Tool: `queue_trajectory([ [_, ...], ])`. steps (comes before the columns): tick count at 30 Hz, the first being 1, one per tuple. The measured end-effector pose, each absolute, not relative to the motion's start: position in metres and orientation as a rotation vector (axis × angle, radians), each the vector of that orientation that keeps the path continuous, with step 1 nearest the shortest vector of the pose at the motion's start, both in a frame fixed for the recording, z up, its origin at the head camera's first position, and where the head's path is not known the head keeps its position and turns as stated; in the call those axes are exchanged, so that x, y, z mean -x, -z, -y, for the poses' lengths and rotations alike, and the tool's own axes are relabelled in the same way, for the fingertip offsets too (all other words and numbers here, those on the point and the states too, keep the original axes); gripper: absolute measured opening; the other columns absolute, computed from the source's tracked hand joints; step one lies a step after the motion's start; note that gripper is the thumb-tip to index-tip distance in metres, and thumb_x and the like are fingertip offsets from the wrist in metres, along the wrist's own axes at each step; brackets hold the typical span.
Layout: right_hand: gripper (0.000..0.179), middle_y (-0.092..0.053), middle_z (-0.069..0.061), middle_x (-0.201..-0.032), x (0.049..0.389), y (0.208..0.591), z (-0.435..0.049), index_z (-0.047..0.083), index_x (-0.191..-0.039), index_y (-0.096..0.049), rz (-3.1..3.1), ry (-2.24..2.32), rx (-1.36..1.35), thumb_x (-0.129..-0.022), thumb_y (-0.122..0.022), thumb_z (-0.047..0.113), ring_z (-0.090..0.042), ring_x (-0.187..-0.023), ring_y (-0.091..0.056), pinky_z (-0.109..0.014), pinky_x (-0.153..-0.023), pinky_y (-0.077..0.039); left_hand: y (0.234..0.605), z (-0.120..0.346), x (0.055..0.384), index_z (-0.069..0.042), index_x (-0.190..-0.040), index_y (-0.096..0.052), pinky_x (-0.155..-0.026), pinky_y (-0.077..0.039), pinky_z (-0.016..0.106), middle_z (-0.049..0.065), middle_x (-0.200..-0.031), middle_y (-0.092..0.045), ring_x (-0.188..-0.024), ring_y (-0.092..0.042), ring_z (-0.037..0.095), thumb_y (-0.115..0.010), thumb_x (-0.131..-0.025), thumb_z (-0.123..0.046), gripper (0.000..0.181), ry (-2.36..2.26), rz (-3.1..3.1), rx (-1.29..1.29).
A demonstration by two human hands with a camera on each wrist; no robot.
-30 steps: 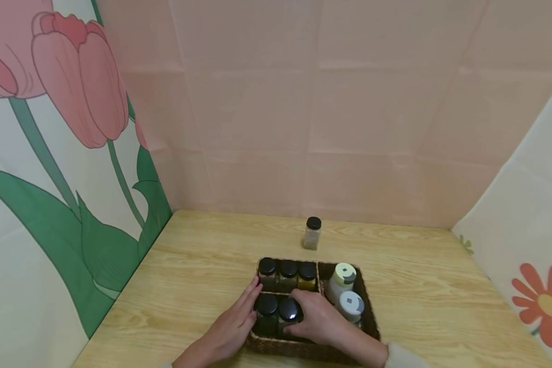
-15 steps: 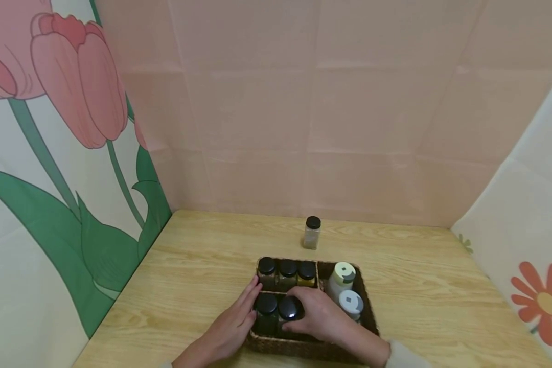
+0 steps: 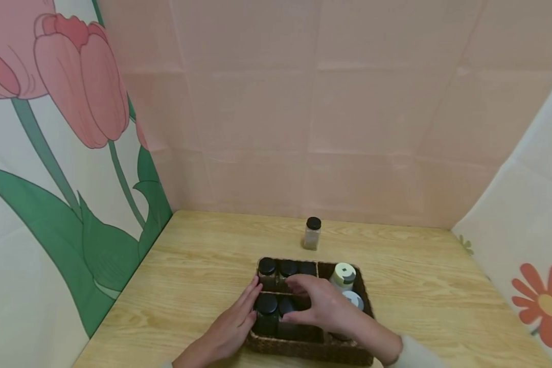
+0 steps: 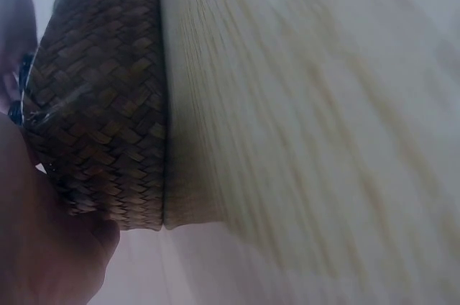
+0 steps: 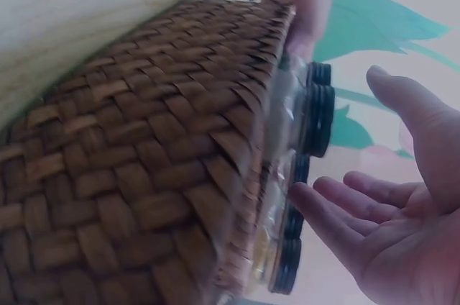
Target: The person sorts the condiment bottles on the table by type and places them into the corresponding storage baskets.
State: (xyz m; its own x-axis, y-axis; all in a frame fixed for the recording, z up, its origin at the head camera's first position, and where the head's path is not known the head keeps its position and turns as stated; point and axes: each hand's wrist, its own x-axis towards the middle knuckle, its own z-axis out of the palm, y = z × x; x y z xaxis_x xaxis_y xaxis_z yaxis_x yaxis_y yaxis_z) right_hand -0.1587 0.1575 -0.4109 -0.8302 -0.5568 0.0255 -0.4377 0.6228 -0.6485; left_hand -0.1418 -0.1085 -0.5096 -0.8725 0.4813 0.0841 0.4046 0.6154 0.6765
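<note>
My left hand [image 3: 230, 326] rests along the left side of a brown woven basket [image 3: 299, 348], fingers straight against its wall. In the left wrist view the thumb side of that hand lies at the wicker wall [image 4: 108, 103]. Over the front compartment hovers my right hand [image 3: 331, 305], thumb and fingers spread, with nothing between them. Below it stand two black-lidded glass jars, the left jar [image 3: 267, 305] and the right jar [image 3: 286, 307], partly covered by the hand. The right wrist view shows a gap between these fingers [image 5: 330, 229] and the black lids [image 5: 318, 121].
Several black-lidded jars [image 3: 267, 267] fill the back left compartment. The right compartment holds a bottle with a yellow-green cap [image 3: 345, 275] and a white-capped bottle [image 3: 355, 300], partly hidden. Behind the basket, a single black-lidded jar [image 3: 312, 235] stands on the wooden table [image 3: 202, 255].
My right hand has let go of the right front jar's lid, opened wider and risen slightly to the right. The left hand stays on the basket's side.
</note>
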Motion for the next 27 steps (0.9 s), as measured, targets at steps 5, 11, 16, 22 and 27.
queue_trajectory([
  [5, 0.075, -0.063, -0.015, -0.135, 0.160, 0.402, -0.160, 0.006, -0.141, -0.056, -2.671, 0.992, 0.805, -0.084, -0.080, 0.049, -0.032, -0.116, -0.066, -0.049, -0.090, -0.056, 0.510, 0.109, 0.142, -0.022, -0.164, -0.019, -0.116, -0.033, 0.053, -0.008, -0.171, -0.004, -0.153, -0.022, 0.022, -0.030, -0.111, -0.037, 0.056, -1.098, -2.746, -0.759],
  [11, 0.074, -0.061, -0.016, -0.138, 0.164, 0.398, -0.166, 0.006, -0.142, -0.055, -2.701, 0.988, 0.820, -0.085, -0.080, 0.047, -0.035, -0.120, -0.064, -0.053, -0.092, -0.054, 0.511, 0.108, 0.142, -0.021, -0.164, -0.019, -0.116, -0.033, 0.053, -0.008, -0.171, -0.004, -0.153, -0.023, 0.023, -0.031, -0.111, -0.035, 0.056, -1.092, -2.755, -0.760],
  [16, 0.074, -0.061, -0.012, -0.139, 0.169, 0.396, -0.171, 0.008, -0.143, -0.055, -2.754, 0.973, 0.798, -0.086, -0.079, 0.048, -0.030, -0.119, -0.065, -0.050, -0.091, -0.055, 0.512, 0.107, 0.142, -0.019, -0.164, -0.019, -0.115, -0.035, 0.053, -0.007, -0.171, -0.003, -0.152, -0.025, 0.024, -0.030, -0.111, -0.035, 0.056, -1.080, -2.756, -0.767],
  [22, 0.075, -0.061, -0.010, -0.140, 0.175, 0.396, -0.175, 0.010, -0.143, -0.056, -2.773, 1.006, 0.740, -0.085, -0.078, 0.052, -0.028, -0.120, -0.064, -0.051, -0.093, -0.054, 0.512, 0.107, 0.142, -0.019, -0.164, -0.019, -0.115, -0.035, 0.052, -0.007, -0.171, -0.004, -0.153, -0.024, 0.023, -0.031, -0.111, -0.034, 0.056, -1.081, -2.763, -0.770],
  [27, 0.074, -0.062, -0.010, -0.139, 0.178, 0.395, -0.179, 0.012, -0.143, -0.055, -2.811, 1.013, 0.728, -0.084, -0.080, 0.048, -0.031, -0.119, -0.064, -0.051, -0.093, -0.055, 0.513, 0.107, 0.142, -0.021, -0.164, -0.018, -0.115, -0.034, 0.052, -0.008, -0.171, -0.003, -0.153, -0.023, 0.022, -0.030, -0.111, -0.034, 0.056, -1.084, -2.759, -0.766],
])
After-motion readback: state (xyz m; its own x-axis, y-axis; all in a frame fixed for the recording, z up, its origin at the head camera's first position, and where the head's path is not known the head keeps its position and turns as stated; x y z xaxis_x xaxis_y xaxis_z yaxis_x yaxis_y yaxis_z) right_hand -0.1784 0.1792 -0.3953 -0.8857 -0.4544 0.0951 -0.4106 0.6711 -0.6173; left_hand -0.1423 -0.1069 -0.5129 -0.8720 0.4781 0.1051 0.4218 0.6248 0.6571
